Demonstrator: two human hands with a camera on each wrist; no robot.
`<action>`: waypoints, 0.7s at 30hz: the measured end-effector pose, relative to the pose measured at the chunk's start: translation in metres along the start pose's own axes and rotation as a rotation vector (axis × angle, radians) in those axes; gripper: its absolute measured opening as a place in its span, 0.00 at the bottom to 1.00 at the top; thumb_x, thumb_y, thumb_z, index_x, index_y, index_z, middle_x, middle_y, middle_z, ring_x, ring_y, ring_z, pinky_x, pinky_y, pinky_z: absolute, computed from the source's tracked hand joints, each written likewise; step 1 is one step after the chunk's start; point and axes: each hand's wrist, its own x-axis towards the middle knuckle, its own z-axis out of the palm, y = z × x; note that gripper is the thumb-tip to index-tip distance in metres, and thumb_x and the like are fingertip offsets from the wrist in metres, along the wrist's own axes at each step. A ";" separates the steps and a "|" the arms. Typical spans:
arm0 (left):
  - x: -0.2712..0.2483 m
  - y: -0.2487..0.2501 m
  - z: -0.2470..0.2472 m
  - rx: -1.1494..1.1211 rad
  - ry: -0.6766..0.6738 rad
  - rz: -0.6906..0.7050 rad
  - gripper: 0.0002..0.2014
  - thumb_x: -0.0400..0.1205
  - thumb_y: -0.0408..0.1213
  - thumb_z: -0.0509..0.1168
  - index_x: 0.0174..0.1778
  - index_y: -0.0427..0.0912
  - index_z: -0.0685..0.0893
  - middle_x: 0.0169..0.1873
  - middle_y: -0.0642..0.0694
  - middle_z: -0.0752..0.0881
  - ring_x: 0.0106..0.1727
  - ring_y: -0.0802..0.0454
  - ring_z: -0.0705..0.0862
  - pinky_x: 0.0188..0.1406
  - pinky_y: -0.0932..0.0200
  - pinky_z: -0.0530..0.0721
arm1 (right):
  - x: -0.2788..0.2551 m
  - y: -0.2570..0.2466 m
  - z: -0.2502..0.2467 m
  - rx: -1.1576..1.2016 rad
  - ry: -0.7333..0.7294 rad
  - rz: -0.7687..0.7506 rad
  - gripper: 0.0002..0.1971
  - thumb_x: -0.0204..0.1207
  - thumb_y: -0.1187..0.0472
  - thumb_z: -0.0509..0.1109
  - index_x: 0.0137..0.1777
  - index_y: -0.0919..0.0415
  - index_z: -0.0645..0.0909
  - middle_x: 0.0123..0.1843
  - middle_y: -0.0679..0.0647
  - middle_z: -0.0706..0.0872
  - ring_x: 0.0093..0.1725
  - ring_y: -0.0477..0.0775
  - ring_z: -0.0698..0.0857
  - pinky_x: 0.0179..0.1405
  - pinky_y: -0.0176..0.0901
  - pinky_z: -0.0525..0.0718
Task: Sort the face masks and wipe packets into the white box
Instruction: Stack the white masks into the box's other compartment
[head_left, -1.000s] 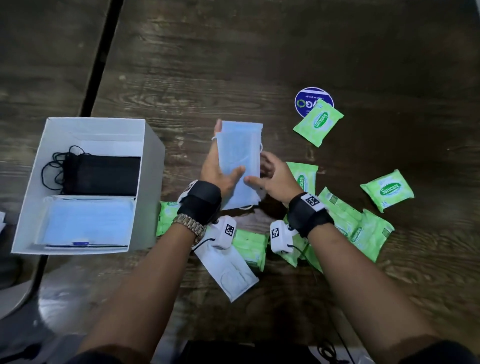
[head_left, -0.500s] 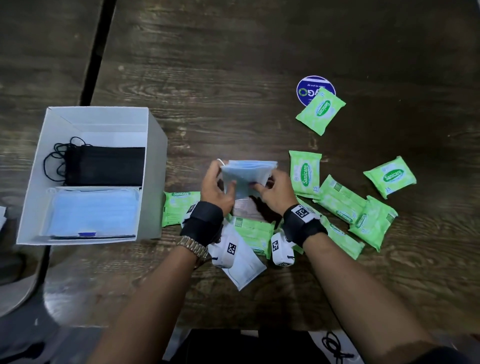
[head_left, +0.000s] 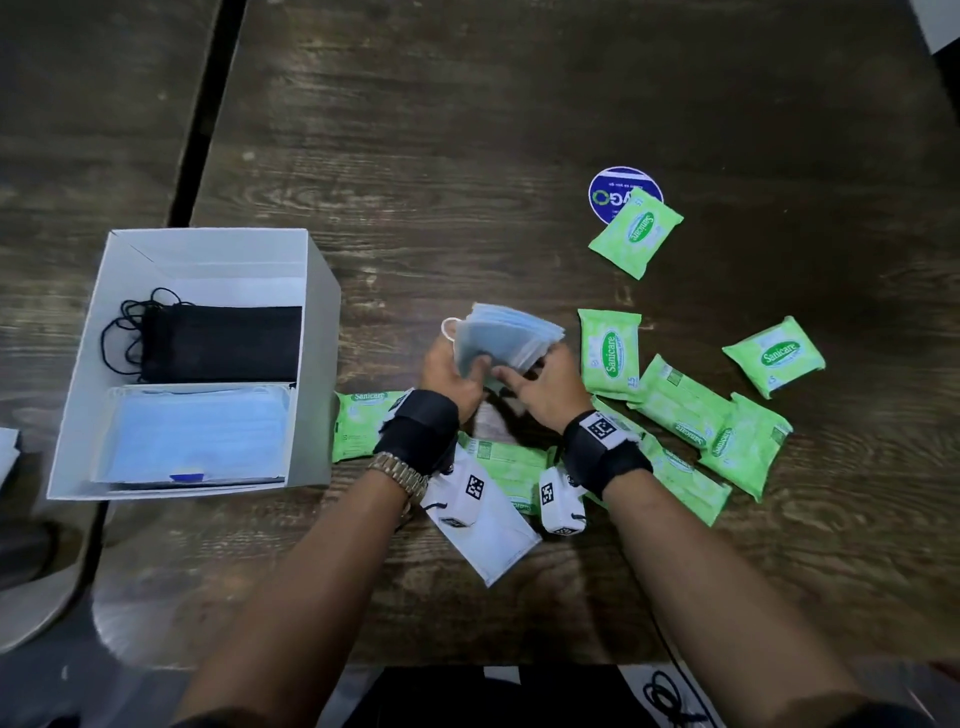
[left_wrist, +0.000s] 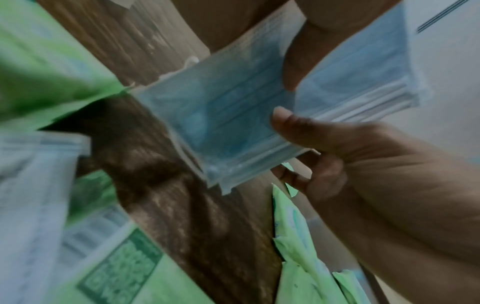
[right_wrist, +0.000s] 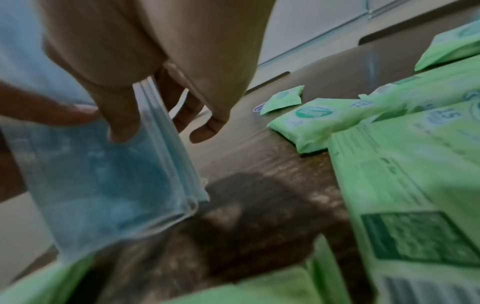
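Observation:
A stack of blue face masks (head_left: 506, 340) hangs just above the table, held between both hands and tilted so its fanned edges show. My left hand (head_left: 462, 364) grips its left end and my right hand (head_left: 524, 376) pinches the right end. In the right wrist view the thumb lies on the near face of the blue stack (right_wrist: 103, 181) and the fingers lie behind it. The left wrist view shows the same stack (left_wrist: 228, 115). The white box (head_left: 322, 291) stands to the left and holds black masks (head_left: 223, 343) and blue masks (head_left: 197, 431).
Several green wipe packets (head_left: 608, 353) lie scattered right of and below my hands, and one (head_left: 358, 426) lies beside the box. A white mask (head_left: 493, 540) lies under my left wrist. A round blue sticker (head_left: 613, 189) sits farther back.
The blue stack went from upright and face-on to lowered and tipped nearly flat. Both hands came down and closer to me with it.

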 end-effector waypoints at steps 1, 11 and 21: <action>-0.001 -0.003 0.001 -0.005 0.020 -0.027 0.15 0.78 0.20 0.66 0.60 0.31 0.78 0.45 0.45 0.84 0.42 0.61 0.83 0.41 0.71 0.82 | -0.002 0.002 0.000 -0.023 -0.020 -0.002 0.21 0.72 0.64 0.81 0.63 0.66 0.80 0.52 0.56 0.88 0.43 0.40 0.88 0.48 0.30 0.84; -0.006 -0.016 -0.012 0.000 -0.016 -0.027 0.17 0.77 0.21 0.69 0.57 0.41 0.78 0.44 0.53 0.85 0.42 0.70 0.84 0.44 0.69 0.83 | -0.019 0.000 -0.002 -0.229 -0.010 -0.142 0.20 0.72 0.58 0.81 0.62 0.62 0.83 0.54 0.50 0.87 0.52 0.50 0.86 0.45 0.33 0.75; -0.003 -0.012 -0.047 -0.192 0.064 -0.134 0.41 0.76 0.25 0.73 0.79 0.51 0.58 0.52 0.47 0.87 0.49 0.55 0.88 0.41 0.63 0.88 | -0.079 0.032 0.034 -0.865 -0.306 -0.219 0.25 0.67 0.34 0.77 0.46 0.53 0.75 0.49 0.49 0.83 0.47 0.54 0.82 0.42 0.48 0.80</action>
